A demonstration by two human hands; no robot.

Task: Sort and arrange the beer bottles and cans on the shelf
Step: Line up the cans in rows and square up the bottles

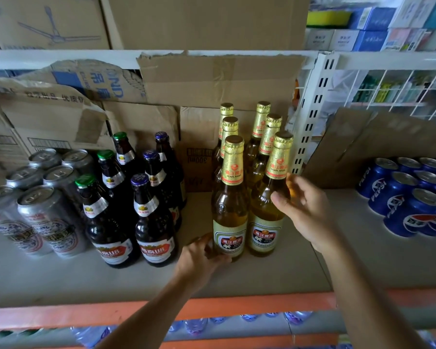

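Several clear gold-foil Pearl River bottles stand in two rows on the grey shelf [61,278]. My left hand [199,258] grips the base of the front left bottle [230,205]. My right hand [302,207] touches the shoulder of the front right bottle [268,205], thumb on the glass, fingers spread loosely behind it. To the left stand several dark brown U8 bottles [154,220] with green or blue caps. Silver beer cans [45,217] fill the far left.
Blue Pepsi cans [410,205] sit on the right part of the shelf. Torn cardboard boxes [212,79] line the back. A white perforated upright [310,117] stands just behind the gold bottles. An orange shelf edge [212,308] runs below, with water bottles under it.
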